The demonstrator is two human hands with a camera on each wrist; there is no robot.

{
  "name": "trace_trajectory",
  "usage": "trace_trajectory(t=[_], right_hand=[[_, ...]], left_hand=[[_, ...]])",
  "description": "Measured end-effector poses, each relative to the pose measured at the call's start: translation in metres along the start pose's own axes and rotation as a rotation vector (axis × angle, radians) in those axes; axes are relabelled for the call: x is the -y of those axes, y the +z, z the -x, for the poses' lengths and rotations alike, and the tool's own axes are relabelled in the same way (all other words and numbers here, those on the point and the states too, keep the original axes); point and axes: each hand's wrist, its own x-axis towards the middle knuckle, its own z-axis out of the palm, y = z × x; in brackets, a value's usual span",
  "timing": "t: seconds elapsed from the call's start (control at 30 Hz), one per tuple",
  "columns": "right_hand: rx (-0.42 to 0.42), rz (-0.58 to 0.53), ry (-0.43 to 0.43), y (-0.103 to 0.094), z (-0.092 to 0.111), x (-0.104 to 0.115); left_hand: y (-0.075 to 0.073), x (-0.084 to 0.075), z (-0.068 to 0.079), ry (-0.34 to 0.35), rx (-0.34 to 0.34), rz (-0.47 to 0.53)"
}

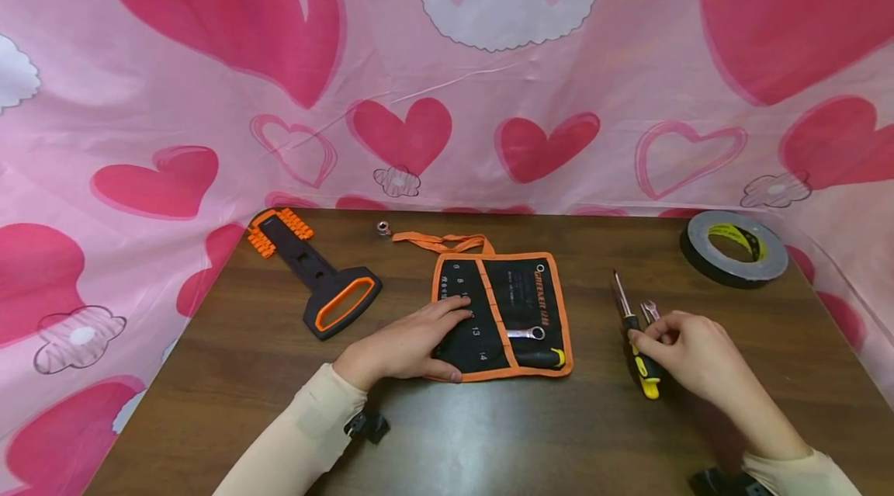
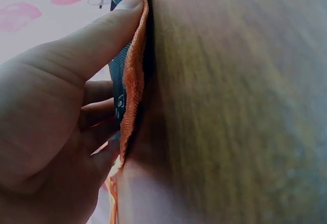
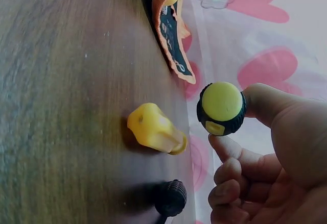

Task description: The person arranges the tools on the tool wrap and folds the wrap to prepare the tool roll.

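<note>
Screwdriver (image 3: 222, 101) btwn R fingers (image 3: 228, 150)

the pouch (image 1: 517, 290) lies on the table (image 1: 461, 449), its strap (image 1: 422, 238) behind it, a wrench (image 1: 520, 334) and a handle (image 1: 538, 356) in its right half, the left hand (image 1: 408, 337) on its left. left of it: a handled tool (image 1: 299, 254); left behind: a fitting (image 1: 383, 228); right: the right hand (image 1: 698, 355) with a screwdriver (image 1: 632, 322), another wrench (image 1: 650, 311); farther right, behind: a tape roll (image 1: 754, 265).

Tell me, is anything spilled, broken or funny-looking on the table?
Nothing looks spilled or broken. But one little metal piece sits by itself near the tip of the orange strap, outside the tool pouch, so it looks a bit stray.
</note>
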Motion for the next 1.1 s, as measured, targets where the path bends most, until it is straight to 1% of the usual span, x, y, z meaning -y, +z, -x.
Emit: trace_trajectory(t=[0.2,0.33,0.47,0.63,0.87,1.0,1.1], right_hand=[[-0.003,-0.006,-0.007,-0.002,0.000,0.002],[-0.010,-0.016,-0.007,-0.003,-0.001,0.004],[-0.007,-0.025,-0.005,-0.004,-0.001,0.005],[-0.011,-0.032,-0.011,-0.004,-0.002,0.006],[-0.029,-0.039,-0.053,-0.003,-0.003,0.009],[-0.007,-0.050,-0.063,-0.004,-0.004,0.012],[0.040,-0.104,-0.052,-0.004,-0.004,0.014]], left_hand=[[-0.003,-0.001,-0.002,0.004,-0.006,-0.017],[-0.004,-0.001,-0.003,-0.024,0.005,-0.040],[-0.004,0.001,-0.004,-0.048,0.032,-0.035],[-0.003,0.002,-0.005,-0.040,0.032,-0.024],[-0.002,0.001,-0.007,-0.043,0.031,-0.030],[-0.002,0.001,-0.007,-0.046,0.032,-0.031],[-0.001,0.002,-0.007,-0.050,0.036,-0.025]])
